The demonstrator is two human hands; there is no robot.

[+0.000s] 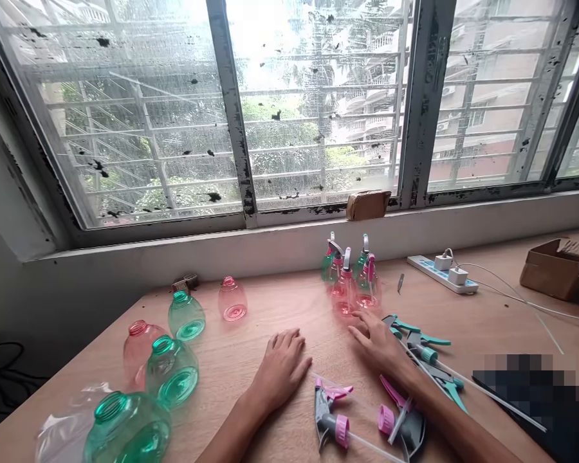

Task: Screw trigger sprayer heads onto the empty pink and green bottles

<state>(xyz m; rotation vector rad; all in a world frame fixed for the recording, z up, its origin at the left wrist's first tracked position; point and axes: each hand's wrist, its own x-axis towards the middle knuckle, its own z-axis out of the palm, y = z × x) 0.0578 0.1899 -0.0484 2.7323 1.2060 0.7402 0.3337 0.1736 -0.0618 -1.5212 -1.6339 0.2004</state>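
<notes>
My left hand point(284, 365) lies flat on the wooden table with its fingers stretched out and nothing in it. To the right, my right hand point(377, 339) rests with fingers apart, its fingertips close to the base of a pink spray bottle point(346, 297); I cannot tell whether they touch. That bottle stands in a group of assembled pink and green spray bottles. Grey-and-pink spray heads point(327, 415) with clear tubes lie between my forearms, one partly behind the right forearm. Grey-and-teal spray heads point(422, 347) lie just right of my right hand.
Headless bottles stand at the left: green bottles point(172, 373) and pink bottles point(232, 301). A clear plastic bag point(62, 427) lies at the left edge. A power strip point(439, 275), tweezers point(401, 283) and a cardboard box point(552, 269) are at the back right. A window runs behind.
</notes>
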